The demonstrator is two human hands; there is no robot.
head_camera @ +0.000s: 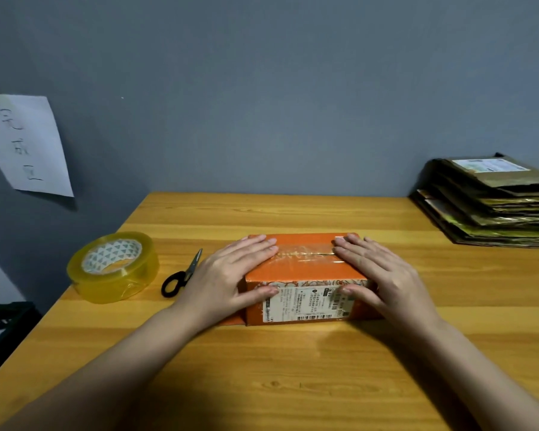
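One orange box (305, 269), set at the middle of the counter (293, 368), is shown with a strip of clear tape (305, 255) laid along its top seam and pressed down by the left grip (231, 272) and right grip (383, 275), both spread flat with straight fingers and closed round nothing. Sealing is judged nearly done, with only smoothing left. Also counted are one tape roll (112, 267), one pair of scissors (181, 275) and one stack of flattened cartons (492, 209).

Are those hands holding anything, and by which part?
Nothing is gripped. The left hand and right hand press flat on the orange box, one at each end of its taped top, thumbs on the labelled front side.
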